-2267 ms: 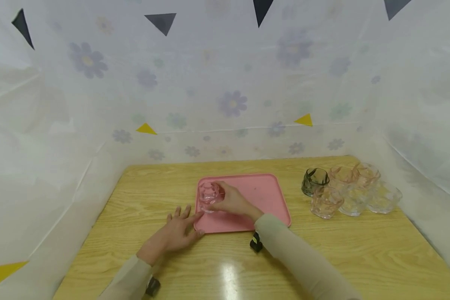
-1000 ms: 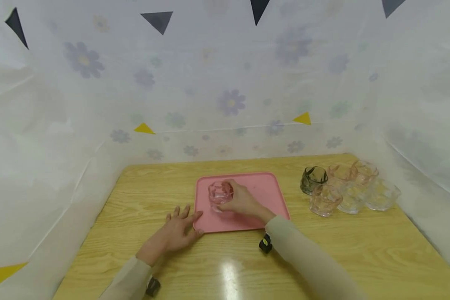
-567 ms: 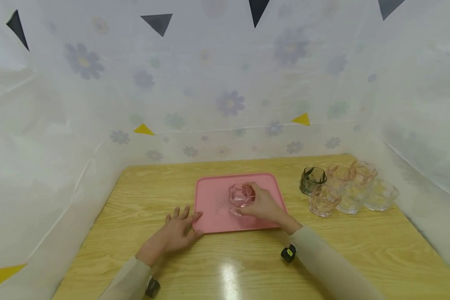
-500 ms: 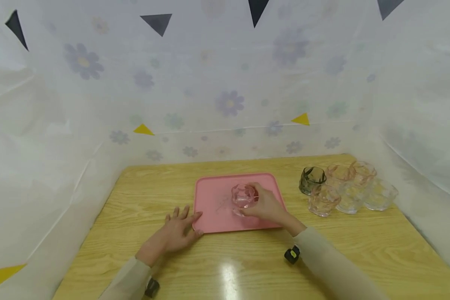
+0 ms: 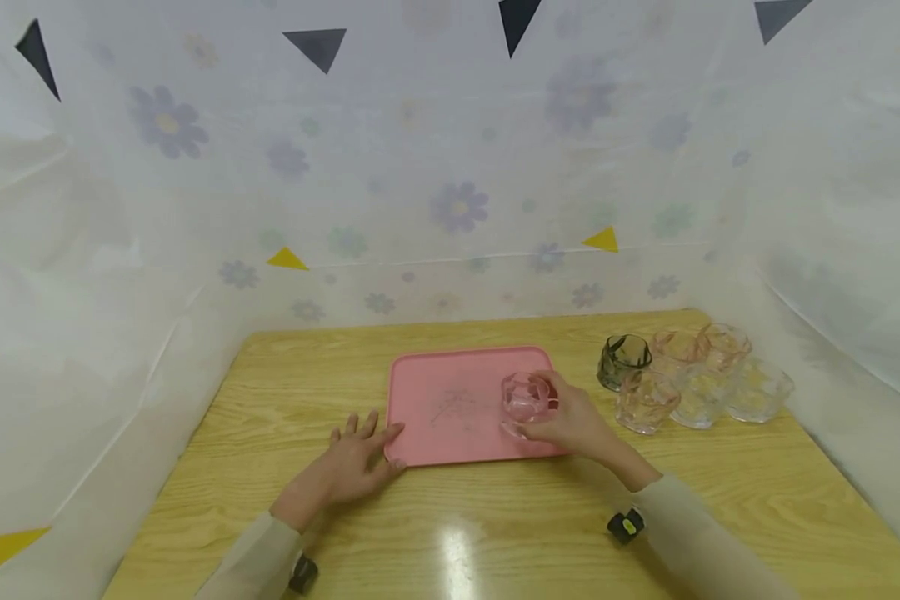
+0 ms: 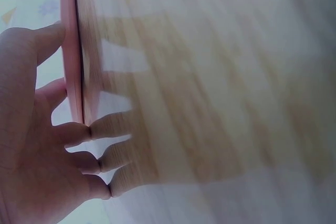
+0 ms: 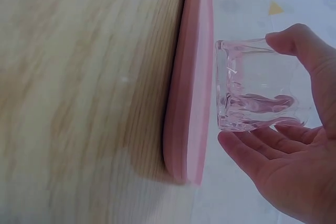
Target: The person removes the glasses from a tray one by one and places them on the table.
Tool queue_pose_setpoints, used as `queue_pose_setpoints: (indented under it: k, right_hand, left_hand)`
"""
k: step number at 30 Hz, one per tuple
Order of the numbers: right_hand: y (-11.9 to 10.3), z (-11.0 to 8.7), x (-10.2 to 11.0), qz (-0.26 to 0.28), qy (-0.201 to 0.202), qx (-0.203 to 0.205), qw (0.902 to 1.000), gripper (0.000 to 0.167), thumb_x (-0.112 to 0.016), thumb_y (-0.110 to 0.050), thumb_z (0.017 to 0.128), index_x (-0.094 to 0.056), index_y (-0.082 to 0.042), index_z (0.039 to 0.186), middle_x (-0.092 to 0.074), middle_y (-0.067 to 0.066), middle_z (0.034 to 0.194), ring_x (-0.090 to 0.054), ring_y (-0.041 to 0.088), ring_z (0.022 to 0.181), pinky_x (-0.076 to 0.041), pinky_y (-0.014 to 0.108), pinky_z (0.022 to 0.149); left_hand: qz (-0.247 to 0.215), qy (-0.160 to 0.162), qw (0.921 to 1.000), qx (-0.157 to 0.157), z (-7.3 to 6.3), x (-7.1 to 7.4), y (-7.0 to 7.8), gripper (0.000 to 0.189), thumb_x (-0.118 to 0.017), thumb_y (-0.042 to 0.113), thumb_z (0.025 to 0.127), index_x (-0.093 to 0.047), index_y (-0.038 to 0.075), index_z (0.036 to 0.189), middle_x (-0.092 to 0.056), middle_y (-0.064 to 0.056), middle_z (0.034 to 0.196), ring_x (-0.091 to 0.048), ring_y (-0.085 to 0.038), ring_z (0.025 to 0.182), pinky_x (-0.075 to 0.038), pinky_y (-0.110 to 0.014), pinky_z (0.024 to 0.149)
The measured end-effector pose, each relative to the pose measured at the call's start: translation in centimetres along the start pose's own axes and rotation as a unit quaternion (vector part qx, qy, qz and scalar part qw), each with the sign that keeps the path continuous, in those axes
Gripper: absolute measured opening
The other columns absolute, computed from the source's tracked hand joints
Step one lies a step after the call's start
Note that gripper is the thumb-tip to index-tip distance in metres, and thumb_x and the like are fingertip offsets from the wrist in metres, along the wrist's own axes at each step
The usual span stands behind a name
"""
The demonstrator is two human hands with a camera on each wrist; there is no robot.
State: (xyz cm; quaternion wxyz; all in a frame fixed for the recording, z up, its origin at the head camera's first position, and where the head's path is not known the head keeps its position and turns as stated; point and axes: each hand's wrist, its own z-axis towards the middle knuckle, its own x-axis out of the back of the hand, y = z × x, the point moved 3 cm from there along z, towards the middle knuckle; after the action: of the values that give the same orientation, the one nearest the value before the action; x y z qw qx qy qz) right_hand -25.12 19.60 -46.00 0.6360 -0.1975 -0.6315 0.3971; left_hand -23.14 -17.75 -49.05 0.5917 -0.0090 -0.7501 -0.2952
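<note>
My right hand (image 5: 577,421) grips a clear, wavy-sided drinking glass (image 5: 523,398), thumb on one side and fingers on the other. The glass is upright over the right part of a pink tray (image 5: 427,375). In the right wrist view, the base of the glass (image 7: 257,85) looks slightly above the level of the tray rim (image 7: 186,108). My left hand (image 5: 352,467) lies with spread fingers at the tray's left front corner. Its thumb and forefinger touch the rim, while the other fingertips rest on the wooden table, as the left wrist view of the hand (image 6: 42,145) shows.
Right of the tray stand several glasses close together: a dark grey one (image 5: 624,362), pinkish ones such as the front one (image 5: 647,402), and clear ones (image 5: 760,390). Faint dark marks show on the tray's middle. White flowered sheeting (image 5: 457,283) walls the table's back and sides.
My right hand has carried the glass from the tray's left side rightward across it, uncovering the marks in the middle. My left hand stays at the corner.
</note>
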Motion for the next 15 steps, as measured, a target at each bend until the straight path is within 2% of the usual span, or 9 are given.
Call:
queue_pose_setpoints:
  k: [9, 15]
  right_hand:
    - [1.0, -2.7, 2.3, 0.02, 0.013, -0.02, 0.9995, 0.09, -0.093, -0.026, 0.08, -0.045, 0.002, 0.151, -0.063, 0.026, 0.138, -0.066, 0.046, 0.124, -0.063, 0.049, 0.094]
    - [1.7, -4.7, 3.6, -0.021, 0.034, -0.011, 0.9991, 0.089, -0.094, -0.029, 0.08, -0.048, 0.004, 0.149, -0.064, 0.025, 0.135, -0.068, 0.044, 0.12, -0.062, 0.052, 0.093]
  left_hand:
    - [0.002, -0.001, 1.0, 0.001, 0.1, 0.0, -0.1, 0.07, -0.051, 0.06, 0.105, -0.041, 0.023, 0.164, -0.019, -0.031, 0.17, -0.009, -0.065, 0.154, -0.009, -0.084, 0.119]
    - [0.002, -0.006, 1.0, 0.001, -0.1, 0.1, 0.1, 0.07, -0.051, 0.06, 0.106, -0.041, 0.022, 0.164, -0.019, -0.032, 0.17, -0.009, -0.066, 0.153, -0.009, -0.084, 0.119]
